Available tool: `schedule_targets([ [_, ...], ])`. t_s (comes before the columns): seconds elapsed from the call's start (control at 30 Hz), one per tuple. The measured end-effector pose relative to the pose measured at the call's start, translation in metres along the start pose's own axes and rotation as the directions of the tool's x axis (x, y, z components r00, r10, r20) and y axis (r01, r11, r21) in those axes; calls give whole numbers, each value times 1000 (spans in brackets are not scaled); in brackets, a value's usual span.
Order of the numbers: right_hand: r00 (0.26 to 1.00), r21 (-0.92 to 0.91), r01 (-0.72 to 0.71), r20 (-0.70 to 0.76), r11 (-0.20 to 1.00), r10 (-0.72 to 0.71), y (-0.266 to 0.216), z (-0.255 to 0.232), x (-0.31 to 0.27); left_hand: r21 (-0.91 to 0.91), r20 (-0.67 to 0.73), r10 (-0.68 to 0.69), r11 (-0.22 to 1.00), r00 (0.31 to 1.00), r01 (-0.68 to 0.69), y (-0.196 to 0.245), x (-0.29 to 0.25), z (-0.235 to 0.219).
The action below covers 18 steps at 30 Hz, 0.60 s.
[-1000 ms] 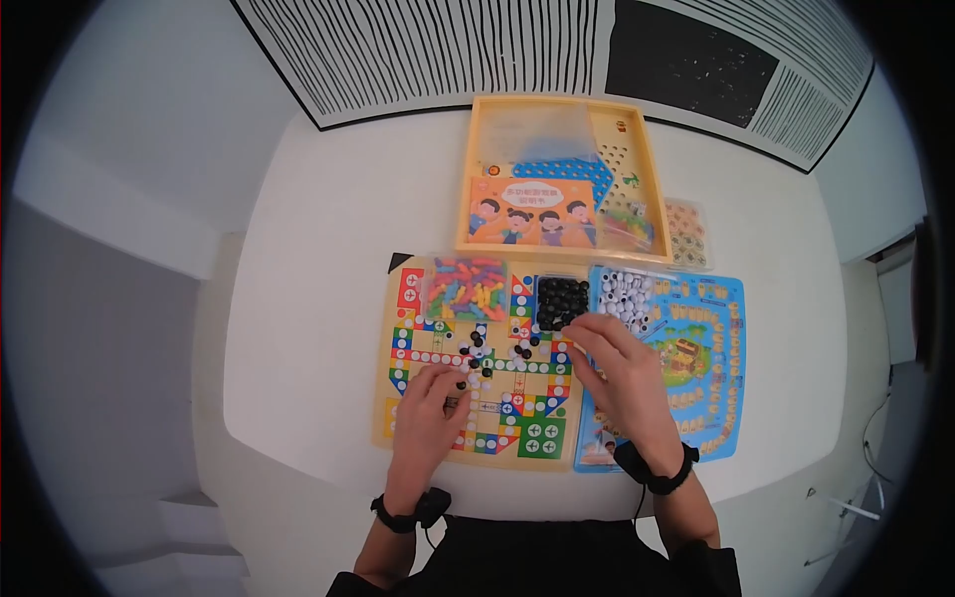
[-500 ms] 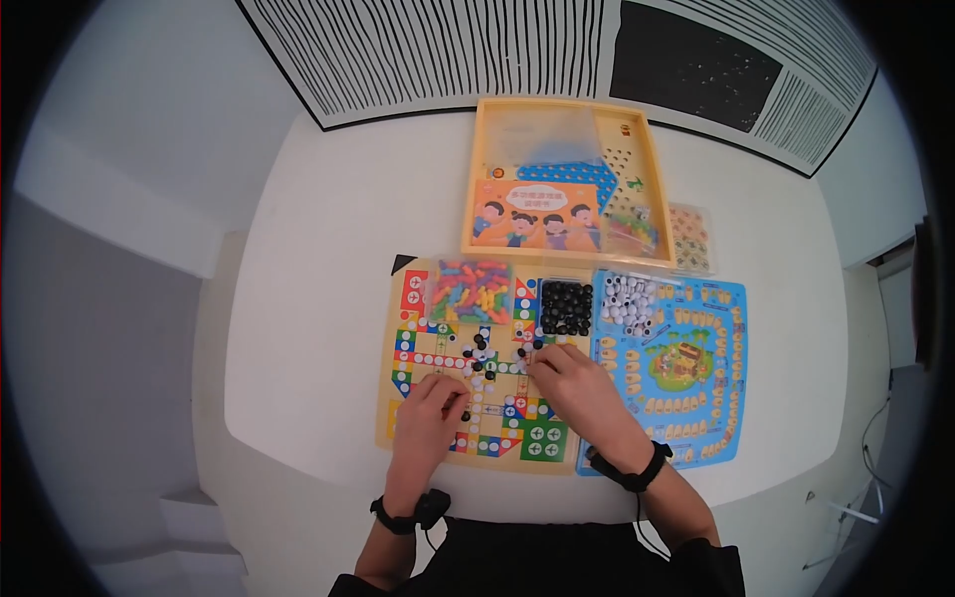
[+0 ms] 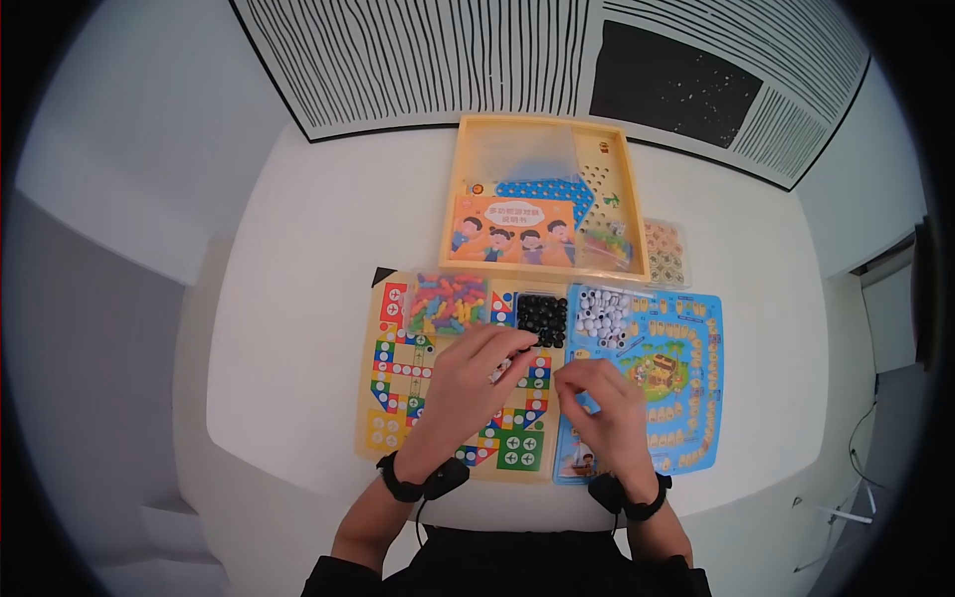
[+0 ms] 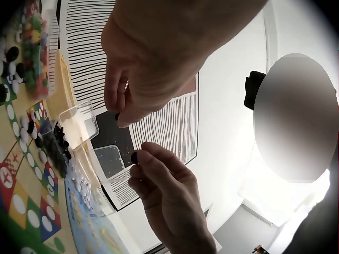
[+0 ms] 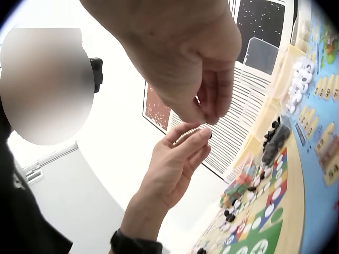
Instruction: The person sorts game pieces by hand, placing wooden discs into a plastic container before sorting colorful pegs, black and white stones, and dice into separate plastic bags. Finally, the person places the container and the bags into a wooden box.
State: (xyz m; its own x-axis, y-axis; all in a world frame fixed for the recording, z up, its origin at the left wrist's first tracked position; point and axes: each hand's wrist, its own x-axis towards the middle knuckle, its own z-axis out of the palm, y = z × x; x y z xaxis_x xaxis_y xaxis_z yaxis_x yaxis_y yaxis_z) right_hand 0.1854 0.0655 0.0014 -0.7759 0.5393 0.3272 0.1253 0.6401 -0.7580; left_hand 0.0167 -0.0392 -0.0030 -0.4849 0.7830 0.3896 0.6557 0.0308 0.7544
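My left hand (image 3: 468, 388) is over the colourful board (image 3: 393, 433), its fingertips close to the clear box of black round pieces (image 3: 542, 320). It pinches a small black game piece (image 4: 117, 116) between thumb and fingers. Just to the right, my right hand (image 3: 609, 413) is raised over the edge of the blue board (image 3: 686, 448). Between its thumb and forefinger a black game piece (image 4: 134, 157) shows in the left wrist view. Scattered black and white pieces (image 5: 229, 216) lie on the colourful board, mostly hidden by the left hand in the head view.
A clear box of coloured pawns (image 3: 448, 303) stands on the colourful board's far side. White pieces (image 3: 602, 313) fill another box at the blue board's far edge. Behind them lies a yellow tray (image 3: 448, 229) with an orange booklet (image 3: 514, 231), beside a bag of patterned tokens (image 3: 667, 254).
My left hand has moved right and forward from the board's lower left towards the black pieces' box. My right hand has drawn back to the right from the scattered pieces.
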Motion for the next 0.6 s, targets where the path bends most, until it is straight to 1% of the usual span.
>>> schedule_targets([
  [0.03, 983, -29, 74, -167, 997, -78, 1, -3, 5, -2, 11, 4, 1000, 1000, -4, 1, -3, 0],
  [0.07, 982, -25, 70, -172, 997, -73, 2, -5, 10, 19, -18, 61, 998, 998, -61, 1, -5, -1],
  [0.1, 967, -40, 118, -223, 992, -124, 3, -7, 15, 44, -51, 117, 992, 992, -115, 2, -8, -3],
  [0.13, 947, -55, 168, -269, 984, -176, 4, -8, 21, 52, -51, 115, 992, 992, -112, 2, -11, -5],
  [0.17, 947, -48, 172, -268, 984, -178, 7, -6, 27, 54, -61, 130, 990, 990, -127, 2, -13, -6],
  [0.27, 961, -87, 151, -221, 985, -167, 22, 1, 33, 50, -89, 147, 988, 985, -143, 1, -12, -4],
  [0.33, 982, -194, 180, -15, 964, -186, 38, 7, 35, 55, -107, 157, 987, 982, -152, -3, -1, -1],
  [0.37, 981, -189, 187, -16, 964, -193, 39, 9, 34, 55, -103, 167, 985, 981, -162, -7, 9, 3],
  [0.43, 978, -134, 137, 173, 982, -113, 39, 15, 21, 60, -99, 169, 985, 981, -163, -17, 23, 7],
  [0.47, 979, -132, 136, 172, 982, -113, 39, 22, 14, 108, -57, 191, 977, 980, -184, -23, 31, 9],
  [0.5, 974, -160, 130, 204, 979, -96, 40, 31, 10, 153, -12, 217, 965, 976, -213, -26, 37, 10],
  [0.53, 970, -190, 120, 231, 974, -74, 40, 37, 8, 150, -3, 225, 963, 974, -222, -27, 37, 9],
  [0.57, 974, -192, 107, 218, 976, -64, 40, 40, 8, 179, -13, 213, 962, 977, -207, -29, 34, 5],
  [0.6, 966, -233, 115, 251, 966, -54, 39, 43, 8, 207, -19, 201, 959, 979, -192, -30, 30, 0],
])
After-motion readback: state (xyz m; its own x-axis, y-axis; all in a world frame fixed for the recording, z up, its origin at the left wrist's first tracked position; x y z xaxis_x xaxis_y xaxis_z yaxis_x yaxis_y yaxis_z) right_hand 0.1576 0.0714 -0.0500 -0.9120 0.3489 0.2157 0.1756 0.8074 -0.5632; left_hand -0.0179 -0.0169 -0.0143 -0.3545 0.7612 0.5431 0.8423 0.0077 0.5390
